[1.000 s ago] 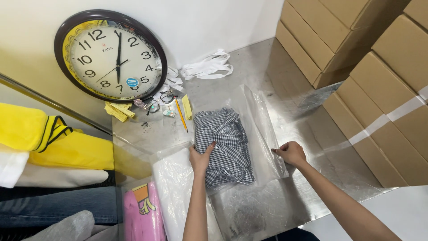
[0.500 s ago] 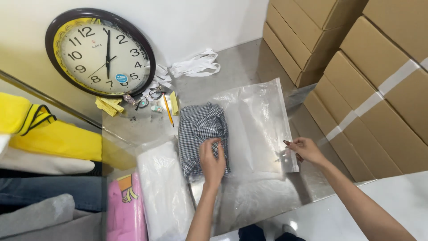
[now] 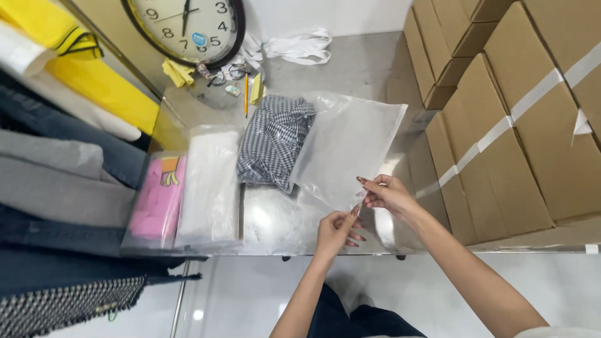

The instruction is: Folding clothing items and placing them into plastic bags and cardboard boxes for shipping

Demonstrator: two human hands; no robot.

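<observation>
Both hands, left hand (image 3: 335,229) and right hand (image 3: 386,194), pinch the near edge of the clear plastic bag (image 3: 347,147), the checked garment (image 3: 273,141) inside at its left, on the steel bench (image 3: 350,78).

Glossy clear plastic bag (image 3: 347,147) over soft checked cloth (image 3: 272,141) — on a shiny, smooth metal desk (image 3: 275,219); matt brown cardboard boxes (image 3: 501,125) at right.
</observation>
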